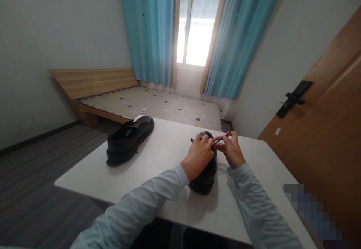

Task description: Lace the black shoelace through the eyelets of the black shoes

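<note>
A black shoe (203,181) stands on the white table in front of me, its toe pointing away and its heel towards me. My left hand (199,153) lies over the top of this shoe with bent fingers at the lacing, hiding much of the upper; what its fingertips hold, if anything, is hidden. Just right of the shoe, my right hand (231,149) pinches a thin black shoelace (218,141) between thumb and fingers. The lace runs from the shoe up to the right. Further left stands a second black shoe (124,147), apart from both hands.
The white table (166,147) spans the space before me. Behind it is a low bed (169,104) with a patterned mattress and a small white object (144,110) on it. A brown door (324,102) stands at the right; blue curtains (153,31) frame the window.
</note>
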Motion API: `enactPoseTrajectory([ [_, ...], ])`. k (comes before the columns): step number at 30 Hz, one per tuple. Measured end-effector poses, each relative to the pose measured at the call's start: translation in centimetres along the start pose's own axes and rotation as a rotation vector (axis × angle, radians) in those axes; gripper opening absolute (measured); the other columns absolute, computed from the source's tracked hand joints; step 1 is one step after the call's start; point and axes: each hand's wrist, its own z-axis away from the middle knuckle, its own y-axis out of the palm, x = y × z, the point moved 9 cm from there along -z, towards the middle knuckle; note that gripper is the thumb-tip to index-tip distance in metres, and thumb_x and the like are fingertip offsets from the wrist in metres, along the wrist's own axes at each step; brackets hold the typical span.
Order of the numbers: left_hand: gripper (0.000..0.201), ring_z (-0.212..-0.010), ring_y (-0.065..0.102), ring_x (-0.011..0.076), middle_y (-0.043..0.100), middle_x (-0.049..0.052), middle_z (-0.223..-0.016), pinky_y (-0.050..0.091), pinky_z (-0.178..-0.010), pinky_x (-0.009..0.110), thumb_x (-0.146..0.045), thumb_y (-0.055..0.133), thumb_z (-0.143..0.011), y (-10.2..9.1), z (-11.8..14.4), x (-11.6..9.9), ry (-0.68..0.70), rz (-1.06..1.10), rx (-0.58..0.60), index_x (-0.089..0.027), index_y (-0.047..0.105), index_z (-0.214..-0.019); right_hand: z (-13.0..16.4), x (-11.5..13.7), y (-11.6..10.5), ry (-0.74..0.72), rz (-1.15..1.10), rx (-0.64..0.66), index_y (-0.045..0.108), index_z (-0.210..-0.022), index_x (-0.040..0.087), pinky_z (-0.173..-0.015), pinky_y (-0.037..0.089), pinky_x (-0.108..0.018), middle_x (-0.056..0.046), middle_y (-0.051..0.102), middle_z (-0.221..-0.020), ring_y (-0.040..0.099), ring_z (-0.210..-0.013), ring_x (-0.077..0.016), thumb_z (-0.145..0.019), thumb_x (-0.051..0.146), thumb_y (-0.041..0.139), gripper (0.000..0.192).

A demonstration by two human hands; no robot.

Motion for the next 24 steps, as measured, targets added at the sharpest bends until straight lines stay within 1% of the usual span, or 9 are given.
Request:
enactPoseTrajectory([
  [3, 0.020, -0.095, 0.045, 0.0250, 0.055, 0.011, -0.097, 0.034, -0.075, 0.038, -0.021, 0.050, -0.085, 0.0, 0.1, 0.0, 0.019, 0.018, 0.007, -0.015, 0.069, -0.087, 0.0, -0.1, -0.1, 0.000, -0.001, -0.003, 0.026, -0.086, 0.027, -0.062, 0.055, -0.029, 0.008, 0.063, -0.075, 0.066, -0.056, -0.0114, -0.077, 0.041, 0.055, 0.034],
  [6, 0.019, -0.096, 0.046, 0.0237, 0.055, 0.011, -0.099, 0.036, -0.073, 0.035, -0.021, 0.051, -0.084, 0.2, 0.2, 0.6, 0.049, 0.119, 0.038, -0.017, 0.070, -0.085, 0.0, -0.2, 0.0, -0.012, 0.009, 0.015, 0.026, -0.086, 0.027, -0.061, 0.054, -0.029, 0.008, 0.063, -0.075, 0.066, -0.057, -0.0115, -0.078, 0.042, 0.054, 0.033],
  [9, 0.011, -0.097, 0.047, 0.0208, 0.056, 0.007, -0.100, 0.038, -0.077, 0.031, -0.027, 0.062, -0.077, 0.1, 0.4, 1.9, 0.096, 0.375, 0.062, -0.022, 0.071, -0.080, 0.0, 0.0, 0.2, -0.035, 0.039, 0.042, 0.026, -0.087, 0.027, -0.061, 0.054, -0.029, 0.008, 0.061, -0.075, 0.065, -0.057, -0.0115, -0.080, 0.044, 0.052, 0.032],
  [11, 0.008, -0.095, 0.050, 0.0171, 0.058, 0.005, -0.099, 0.039, -0.081, 0.027, -0.026, 0.067, -0.073, -0.5, 0.6, 2.9, 0.136, 0.616, 0.040, -0.024, 0.072, -0.079, 0.1, 0.2, 0.3, -0.063, 0.083, 0.050, 0.026, -0.087, 0.027, -0.061, 0.054, -0.029, 0.007, 0.061, -0.078, 0.064, -0.056, -0.0109, -0.081, 0.045, 0.051, 0.032],
  [12, 0.009, -0.092, 0.053, 0.0151, 0.060, 0.004, -0.095, 0.040, -0.081, 0.025, -0.025, 0.067, -0.073, -0.6, 0.6, 3.5, 0.126, 0.727, 0.022, -0.023, 0.072, -0.080, 0.2, 0.5, 0.4, -0.085, 0.112, 0.051, 0.026, -0.088, 0.026, -0.061, 0.054, -0.029, 0.006, 0.061, -0.080, 0.064, -0.056, -0.0105, -0.081, 0.046, 0.050, 0.032],
  [15, 0.011, -0.076, 0.058, 0.0116, 0.066, 0.002, -0.080, 0.043, -0.074, 0.022, -0.022, 0.065, -0.074, -0.4, 0.6, 5.6, -0.017, 0.988, -0.037, -0.017, 0.071, -0.083, 0.9, 1.5, 0.8, -0.189, 0.216, 0.055, 0.030, -0.089, 0.025, -0.061, 0.054, -0.029, 0.003, 0.059, -0.087, 0.062, -0.058, -0.0100, -0.084, 0.046, 0.047, 0.028],
  [17, 0.014, -0.071, 0.060, 0.0117, 0.068, 0.002, -0.076, 0.044, -0.070, 0.021, -0.024, 0.065, -0.074, 0.2, 0.6, 6.5, -0.122, 1.114, -0.083, -0.015, 0.070, -0.083, 1.4, 2.0, 1.2, -0.264, 0.285, 0.065, 0.034, -0.090, 0.024, -0.062, 0.054, -0.029, 0.000, 0.057, -0.091, 0.062, -0.062, -0.0106, -0.085, 0.045, 0.046, 0.025],
  [20, 0.020, -0.071, 0.061, 0.0130, 0.069, 0.004, -0.077, 0.046, -0.068, 0.022, -0.030, 0.063, -0.075, 1.1, 0.6, 7.0, -0.232, 1.259, -0.153, -0.013, 0.069, -0.084, 1.8, 1.9, 1.7, -0.319, 0.355, 0.088, 0.039, -0.090, 0.023, -0.065, 0.054, -0.031, -0.001, 0.055, -0.097, 0.063, -0.066, -0.0121, -0.085, 0.043, 0.049, 0.022],
  [24, 0.028, -0.065, 0.061, 0.0127, 0.068, 0.004, -0.071, 0.047, -0.063, 0.021, -0.038, 0.063, -0.074, 2.1, 0.8, 7.2, -0.339, 1.365, -0.229, -0.012, 0.069, -0.083, 1.8, 1.4, 1.9, -0.314, 0.421, 0.091, 0.043, -0.089, 0.023, -0.066, 0.053, -0.032, -0.003, 0.056, -0.098, 0.065, -0.068, -0.0145, -0.083, 0.043, 0.051, 0.022],
])
